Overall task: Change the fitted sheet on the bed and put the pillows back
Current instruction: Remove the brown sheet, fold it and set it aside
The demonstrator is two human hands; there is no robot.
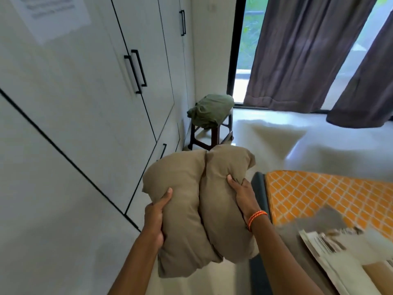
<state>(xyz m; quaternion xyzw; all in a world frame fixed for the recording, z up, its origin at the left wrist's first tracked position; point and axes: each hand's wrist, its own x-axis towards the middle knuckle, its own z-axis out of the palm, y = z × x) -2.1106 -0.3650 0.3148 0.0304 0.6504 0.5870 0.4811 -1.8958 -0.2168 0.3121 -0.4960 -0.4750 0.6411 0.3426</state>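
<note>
1. Pillows: two tan pillows are carried side by side in front of the person, pressed against each other along a middle crease, held up off the floor in the lower centre of the view.
2. At about 7 o'clock the left hand grips the outer edge of the left pillow, thumb laid across the top of the fabric and the other fingers hidden beneath it.
3. At about 4 o'clock from the pillows' centre the right hand clutches the outer side of the right pillow, fingers dug into the cloth and bunching it; an orange braided wristband circles that wrist.
4. Toward 4 o'clock lies the bed: a bare mattress with an orange and white lattice pattern, its dark edge just beside the right forearm. A grey cloth and some pale, blurred folded fabric lie on its near part; what kind of fabric cannot be told.
5. Along 9 to 11 o'clock runs a white wardrobe with black bar handles and a blurred paper sheet stuck high on one door.
6. At 12 o'clock, beyond the pillows, a dark wooden stool stands on the pale floor close to the wardrobe, with an olive-green bundle of cloth heaped on its seat.
7. From 1 to 2 o'clock, farthest off, dark brown curtains hang over a bright window.
</note>
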